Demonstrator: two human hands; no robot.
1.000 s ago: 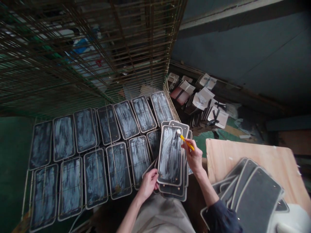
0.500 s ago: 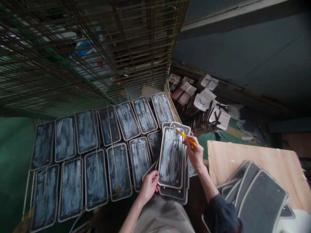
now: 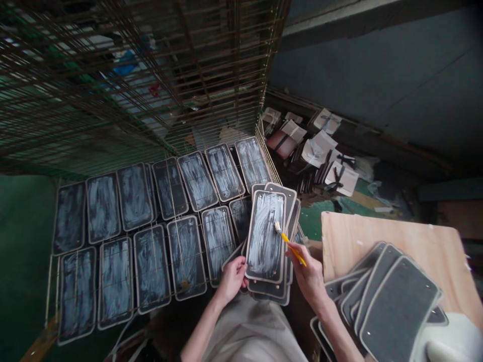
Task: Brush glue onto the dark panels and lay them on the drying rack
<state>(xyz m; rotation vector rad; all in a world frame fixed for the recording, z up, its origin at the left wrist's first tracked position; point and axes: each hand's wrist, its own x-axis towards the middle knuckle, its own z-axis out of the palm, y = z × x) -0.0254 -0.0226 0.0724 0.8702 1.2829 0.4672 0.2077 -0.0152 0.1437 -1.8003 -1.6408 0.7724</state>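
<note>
My right hand (image 3: 307, 269) is closed around the yellow handle of a paintbrush (image 3: 290, 245). Its pale bristles touch the right part of a dark rounded panel (image 3: 265, 236) with a light border. Whitish streaks of a wet-looking coating run lengthwise over that panel. At the panel's lower left edge, my left hand (image 3: 234, 276) pinches the rim between thumb and fingers. Beneath it lies a fanned stack of similar dark panels (image 3: 289, 198), partly hidden by the top one.
Two rows of streaked panels (image 3: 151, 264) lie on a wire rack (image 3: 53, 296) to the left, with more wire shelves (image 3: 151, 90) tilted above. To the right, uncoated dark panels (image 3: 400, 306) overlap on a wooden board (image 3: 377, 229). Tied bundles (image 3: 341, 178) stand on the floor behind.
My right hand has drawn the brush down from the panel's top right corner to its right middle. White streaks now cover more of the upper part. My left hand keeps its hold.
</note>
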